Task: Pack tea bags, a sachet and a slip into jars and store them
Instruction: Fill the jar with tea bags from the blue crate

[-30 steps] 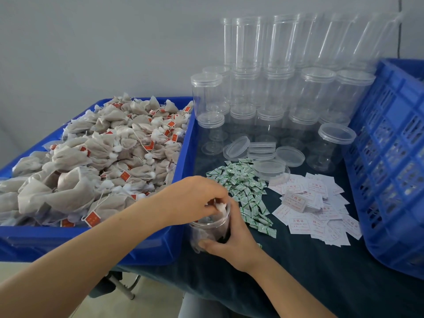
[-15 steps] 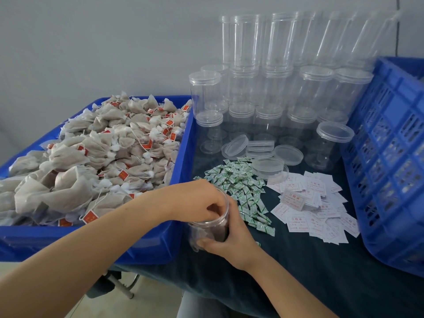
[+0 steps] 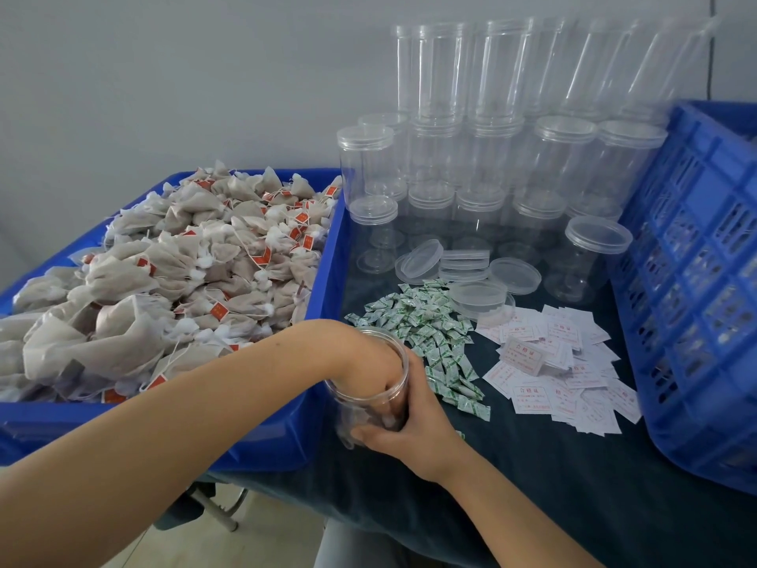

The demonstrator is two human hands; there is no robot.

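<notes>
Dark green tablecloth (image 3: 532,465), grey wall (image 3: 164,75), metal leg (image 3: 217,512) under the table edge.

Clear glossy plastic jar (image 3: 370,397), matt gauzy tea bags (image 3: 164,272), dark cloth table cover (image 3: 532,465).

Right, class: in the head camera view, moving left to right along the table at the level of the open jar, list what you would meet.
Blue bin of tea bags → open jar, left hand inside it, right hand gripping it → green sachets → paper slips → blue crate.
</notes>
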